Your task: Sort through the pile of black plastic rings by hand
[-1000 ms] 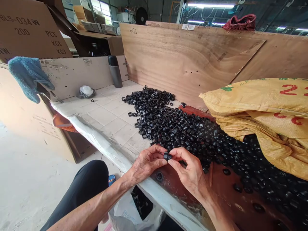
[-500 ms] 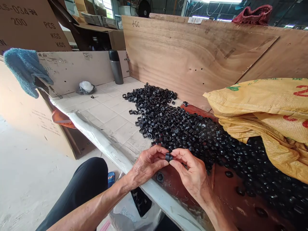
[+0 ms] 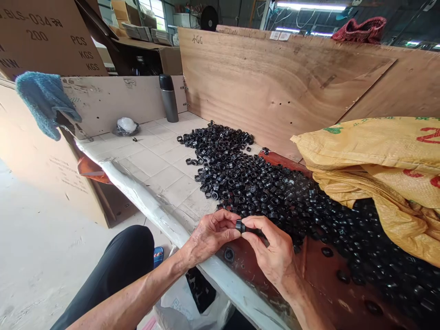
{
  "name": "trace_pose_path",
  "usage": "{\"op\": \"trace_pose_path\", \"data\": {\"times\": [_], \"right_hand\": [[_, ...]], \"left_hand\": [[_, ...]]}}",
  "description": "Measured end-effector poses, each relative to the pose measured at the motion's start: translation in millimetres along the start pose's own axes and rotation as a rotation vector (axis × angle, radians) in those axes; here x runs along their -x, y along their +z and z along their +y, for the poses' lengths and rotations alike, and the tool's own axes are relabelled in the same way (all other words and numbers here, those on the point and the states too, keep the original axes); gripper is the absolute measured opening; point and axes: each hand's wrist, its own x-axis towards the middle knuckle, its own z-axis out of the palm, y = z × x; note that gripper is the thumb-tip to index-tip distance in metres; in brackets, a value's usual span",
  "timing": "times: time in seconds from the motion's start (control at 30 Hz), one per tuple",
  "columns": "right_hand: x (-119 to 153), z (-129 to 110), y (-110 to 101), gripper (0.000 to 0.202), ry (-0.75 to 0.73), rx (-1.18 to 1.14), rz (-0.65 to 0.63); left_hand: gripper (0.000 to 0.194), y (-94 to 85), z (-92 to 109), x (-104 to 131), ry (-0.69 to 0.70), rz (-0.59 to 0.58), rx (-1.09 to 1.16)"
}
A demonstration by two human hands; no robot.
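Note:
Between my two hands, above the near edge of the table, is a small black ring-shaped plastic part. My left hand pinches it from the left with thumb and fingertips. From the other side my right hand has its thumb and forefinger closed on the same part. Whether it is one piece or two joined pieces I cannot tell. Just beyond the hands spreads a large pile of similar black plastic rings, which runs down to the right.
A yellow woven sack lies over the pile at right. A dark thermos stands in the far left corner near a white bundle. Wooden boards wall the back. A blue cloth hangs at left; a bag sits below the edge.
My right-hand fingers have shifted slightly around the black part, while my left hand keeps its pinch. The whole view has tilted a little.

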Motion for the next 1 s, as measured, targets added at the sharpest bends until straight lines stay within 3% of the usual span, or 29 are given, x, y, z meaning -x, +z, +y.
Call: {"op": "trace_pose_path", "data": {"times": [0.17,0.33,0.43,0.57,0.77,1.0], "right_hand": [[-2.2,-4.4,1.7,0.009,0.2,-0.169,0.019],[-2.3,-5.1,1.5,0.023,0.451,-0.223,-0.016],[-3.7,-6.5,0.0,0.012,0.329,-0.167,-0.017],[-3.9,-6.3,-0.9,0.012,0.124,-0.087,0.005],[1.1,-1.6,1.2,0.028,0.228,-0.005,-0.026],[-2.1,-7.6,-6.6,0.027,0.199,0.001,-0.118]], "left_hand": [[0.031,3.3,1.7,1.4,0.054,-0.003,0.033],[0.029,5.0,2.5,2.1,0.092,-0.008,0.007],[0.032,3.3,0.6,2.1,0.072,0.001,-0.012],[0.035,0.4,-2.7,1.5,0.036,0.012,-0.014],[0.032,3.7,-0.7,2.2,0.08,-0.019,-0.021],[0.033,4.0,-1.1,1.5,0.091,-0.003,-0.044]]}}
